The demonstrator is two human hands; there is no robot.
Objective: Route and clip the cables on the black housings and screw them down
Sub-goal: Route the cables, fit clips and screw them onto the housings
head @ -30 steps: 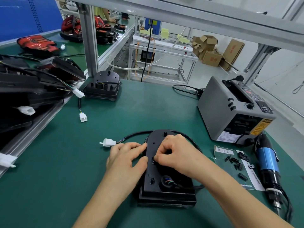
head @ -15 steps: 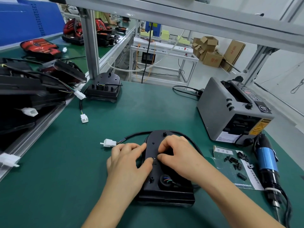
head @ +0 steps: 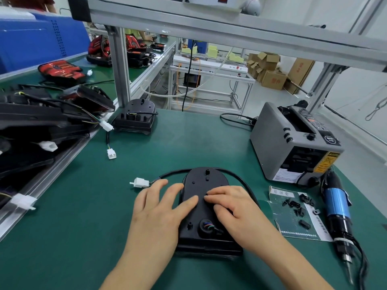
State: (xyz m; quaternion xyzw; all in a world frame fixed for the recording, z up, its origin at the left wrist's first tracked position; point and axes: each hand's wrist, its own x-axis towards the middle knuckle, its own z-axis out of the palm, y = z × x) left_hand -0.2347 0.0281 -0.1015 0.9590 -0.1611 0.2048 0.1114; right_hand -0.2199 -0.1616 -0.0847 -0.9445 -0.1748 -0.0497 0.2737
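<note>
The green table carried the black housing near its front edge, flat before me. A grey tape machine stood behind the housing to its right. My left hand lay spread and flat on the housing's left edge, thumb across it, holding nothing. My right hand pressed bent fingertips on its middle; I could not tell whether they held anything. The screwdriver lay right of the housing. The cable curved round its far end to a white plug on its left.
</note>
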